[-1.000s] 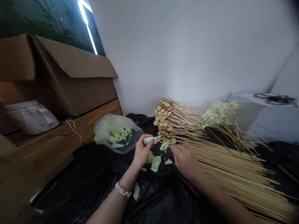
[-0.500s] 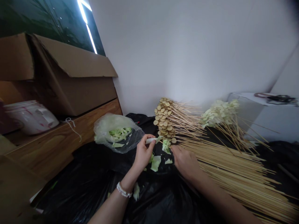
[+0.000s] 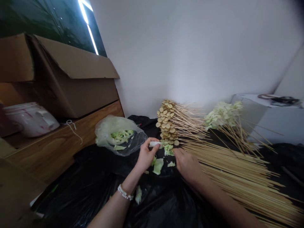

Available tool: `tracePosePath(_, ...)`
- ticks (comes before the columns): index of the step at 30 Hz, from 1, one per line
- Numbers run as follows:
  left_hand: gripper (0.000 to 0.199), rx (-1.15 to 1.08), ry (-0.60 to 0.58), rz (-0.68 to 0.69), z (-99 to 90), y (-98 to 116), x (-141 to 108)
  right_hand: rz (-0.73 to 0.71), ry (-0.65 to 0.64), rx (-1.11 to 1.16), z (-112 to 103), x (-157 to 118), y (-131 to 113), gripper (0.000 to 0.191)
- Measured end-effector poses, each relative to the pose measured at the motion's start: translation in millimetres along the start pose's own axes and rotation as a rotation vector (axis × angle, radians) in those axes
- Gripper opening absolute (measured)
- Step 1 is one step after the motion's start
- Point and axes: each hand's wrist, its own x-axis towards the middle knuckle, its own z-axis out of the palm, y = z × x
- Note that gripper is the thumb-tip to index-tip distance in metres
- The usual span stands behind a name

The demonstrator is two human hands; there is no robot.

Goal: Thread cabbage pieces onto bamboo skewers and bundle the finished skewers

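Between thumb and fingers, my left hand [image 3: 147, 155] pinches a pale piece of cabbage leaf [image 3: 155, 144]. My right hand [image 3: 186, 161] is closed beside a bunched piece of cabbage [image 3: 168, 150], which appears to sit on a skewer; the skewer itself is mostly hidden by the fingers. Loose cabbage pieces [image 3: 158, 166] lie on the black plastic sheet [image 3: 163, 196] under my hands. Just beyond them is a stack of skewered potato-like slices [image 3: 166, 122]. A clear plastic bag [image 3: 104, 131] with cut cabbage lies open to the left of my left hand.
Many bare skewers [image 3: 237, 171] spread across the right side. Skewers loaded with cabbage [image 3: 224, 114] lie behind them, near a white box [image 3: 266, 117]. At left, a cardboard box [image 3: 78, 91] and a whitish plastic jar [image 3: 30, 120] stand on a wooden surface [image 3: 59, 139].
My hands have shifted only slightly. The cabbage leaf in my left hand now lies closer to level, and the bunched cabbage by my right hand has turned a little.
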Motion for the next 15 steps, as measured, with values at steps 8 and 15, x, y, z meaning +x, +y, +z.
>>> tracePosePath(8, 0.028, -0.135, 0.046, -0.046, 1.2, -2.9, 2.6, 0.013, -0.009, 0.010, -2.6, 0.8, -0.3, 0.022)
tracePosePath(15, 0.029, -0.212, 0.073, -0.181, -2.8, -7.4, 5.6, -0.008, 0.002, 0.090, -1.5, 1.0, 2.2, 0.025)
